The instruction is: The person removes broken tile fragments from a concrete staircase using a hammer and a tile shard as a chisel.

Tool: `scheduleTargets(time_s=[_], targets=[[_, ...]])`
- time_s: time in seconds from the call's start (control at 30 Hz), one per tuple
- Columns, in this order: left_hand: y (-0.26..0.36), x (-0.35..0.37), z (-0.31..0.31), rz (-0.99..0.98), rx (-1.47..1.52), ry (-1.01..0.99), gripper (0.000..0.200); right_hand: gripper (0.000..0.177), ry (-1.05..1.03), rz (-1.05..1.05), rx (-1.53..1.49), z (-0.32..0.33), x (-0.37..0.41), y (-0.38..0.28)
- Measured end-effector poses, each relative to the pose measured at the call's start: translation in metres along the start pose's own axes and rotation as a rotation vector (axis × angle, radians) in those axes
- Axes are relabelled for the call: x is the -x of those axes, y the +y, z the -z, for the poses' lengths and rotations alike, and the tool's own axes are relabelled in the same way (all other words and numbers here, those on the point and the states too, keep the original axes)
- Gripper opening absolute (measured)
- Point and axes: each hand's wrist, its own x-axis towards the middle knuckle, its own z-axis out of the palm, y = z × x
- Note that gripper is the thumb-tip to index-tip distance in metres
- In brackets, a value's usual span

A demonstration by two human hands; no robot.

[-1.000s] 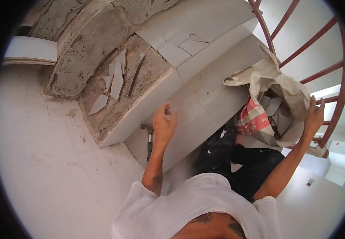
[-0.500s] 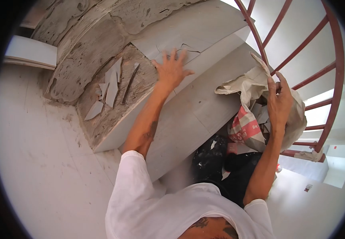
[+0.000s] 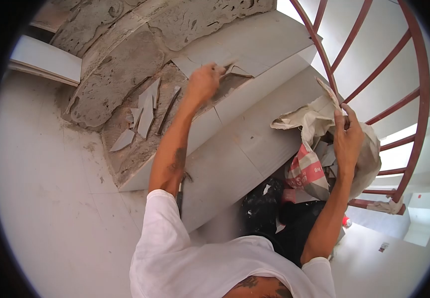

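My left hand (image 3: 205, 82) is closed at the broken edge of the grey stair tile (image 3: 262, 42), its fingers pinching a tile piece (image 3: 229, 68) that is partly hidden by the hand. Bare mortar shows below it. My right hand (image 3: 348, 141) grips the rim of a woven sack (image 3: 310, 116) with a red and white print. Broken tile pieces (image 3: 328, 156) lie inside the sack. To the left of my left forearm, several loose tile shards (image 3: 146, 116) and a dark narrow strip (image 3: 169, 110) rest on the rough mortar bed.
Red metal railing bars (image 3: 416, 94) curve along the right side. Stacked tiles (image 3: 46, 59) stick out at the upper left, beside rough cement steps (image 3: 110, 77). A lower tiled step (image 3: 235, 144) runs in front of my legs. A dark-handled tool (image 3: 179, 198) is partly hidden by my sleeve.
My left hand has gone from spread over the cracked tile to closed at its broken edge. A tile portion is displaced and mortar is exposed. My right hand stays on the sack.
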Motion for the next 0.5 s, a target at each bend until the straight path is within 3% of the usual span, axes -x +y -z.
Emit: scheduleTargets(time_s=[0.2,0.23,0.3,0.4,0.47,0.5], targets=[[-0.062,-0.038,0.050,0.378,0.397,0.031,0.045,0.032,-0.169,0.176,0.075,-0.034,0.006,-0.003],[-0.081,-0.037,0.056,0.374,0.235,0.050,0.046,0.033,-0.196,0.228,0.048,-0.044,0.013,-0.002],[-0.104,-0.043,0.063,0.344,-0.079,0.082,0.050,0.033,-0.227,0.327,-0.001,-0.060,0.024,-0.001],[-0.069,-0.022,0.050,0.193,-0.424,0.373,0.058,0.034,-0.345,0.288,-0.029,-0.061,0.040,-0.023],[-0.065,-0.022,0.022,-0.042,-0.375,0.153,0.062,0.035,-0.339,0.366,-0.062,-0.075,0.045,-0.021],[-0.046,-0.017,0.014,-0.071,-0.443,0.045,0.062,0.035,-0.341,0.403,-0.077,-0.081,0.049,-0.020]])
